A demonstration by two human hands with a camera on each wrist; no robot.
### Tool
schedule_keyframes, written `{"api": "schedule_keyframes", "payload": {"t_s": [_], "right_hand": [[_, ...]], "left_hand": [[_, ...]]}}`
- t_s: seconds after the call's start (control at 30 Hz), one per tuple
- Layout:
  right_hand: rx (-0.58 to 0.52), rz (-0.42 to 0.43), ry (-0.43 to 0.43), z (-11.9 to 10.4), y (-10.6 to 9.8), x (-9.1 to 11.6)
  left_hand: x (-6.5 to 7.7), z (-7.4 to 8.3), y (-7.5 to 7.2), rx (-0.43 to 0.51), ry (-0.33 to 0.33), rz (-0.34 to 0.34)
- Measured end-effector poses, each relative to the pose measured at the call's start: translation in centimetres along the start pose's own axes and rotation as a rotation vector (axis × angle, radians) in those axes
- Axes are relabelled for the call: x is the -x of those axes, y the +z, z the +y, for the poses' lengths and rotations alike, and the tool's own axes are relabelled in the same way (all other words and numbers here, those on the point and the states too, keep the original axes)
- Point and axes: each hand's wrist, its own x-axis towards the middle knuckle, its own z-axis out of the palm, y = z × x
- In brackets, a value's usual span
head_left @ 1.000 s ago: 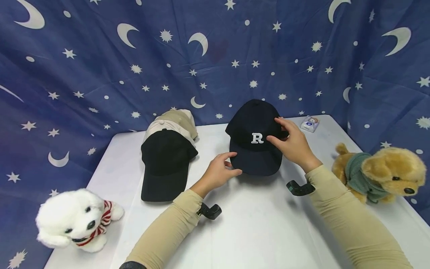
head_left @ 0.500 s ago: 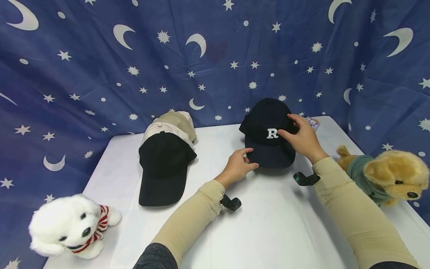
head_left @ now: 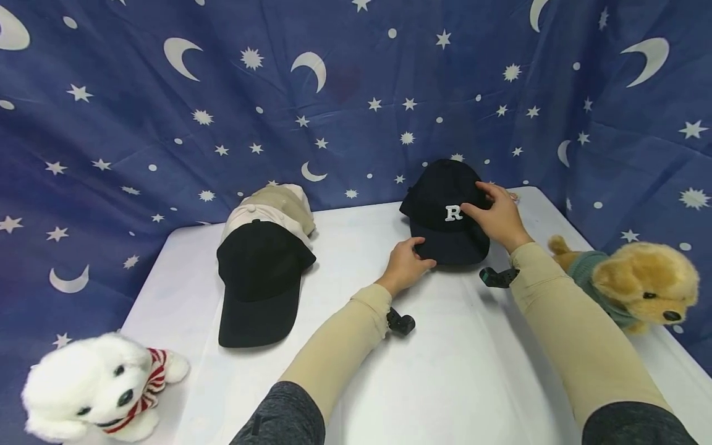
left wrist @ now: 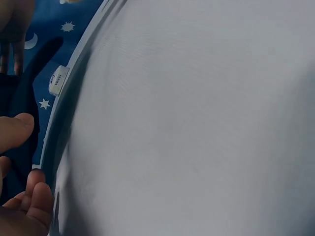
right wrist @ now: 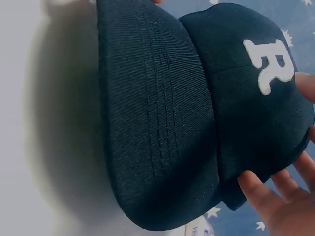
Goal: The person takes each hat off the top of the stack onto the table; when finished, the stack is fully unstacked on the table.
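Note:
A navy baseball cap [head_left: 442,191] with a white letter R on its crown is held between both hands near the back right of the white table, brim toward me. My left hand [head_left: 406,266] pinches the left edge of the brim between thumb and fingers. On the crown's right side, my right hand [head_left: 500,216] grips the fabric, its thumb beside the R. The right wrist view shows the brim [right wrist: 152,118] close up, apart from the pale surface below, with a shadow between. Part of the left hand [left wrist: 24,206] appears at the left wrist view's edge.
A black cap [head_left: 264,278] overlaps cream and beige caps [head_left: 286,204] in a row on the left. A white plush dog [head_left: 89,386] sits front left, a tan plush dog [head_left: 639,281] at right. A small packet [left wrist: 58,80] lies behind the held cap. A starry curtain [head_left: 356,80] borders the table.
Both hands have carried the navy cap to the right and slightly back, and it now covers most of the small packet. The row of caps has stayed put; the head view has shifted a little.

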Motion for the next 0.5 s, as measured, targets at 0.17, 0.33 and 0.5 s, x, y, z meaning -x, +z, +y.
{"api": "schedule_keyframes", "payload": {"t_s": [0.17, 0.33, 0.5], "right_hand": [[0.006, -0.055, 0.030, 0.5, -0.1, -0.9], [0.021, -0.088, 0.063, 0.9, -0.1, -1.6], [0.022, -0.126, 0.108, 1.2, 0.2, -2.0]], "left_hand": [[-0.5, 0.5, 0.5, -0.048, -0.037, 0.012], [-0.8, 1.1, 0.7, -0.106, -0.078, 0.030], [-1.1, 1.2, 1.0, -0.143, -0.130, 0.061]]}}
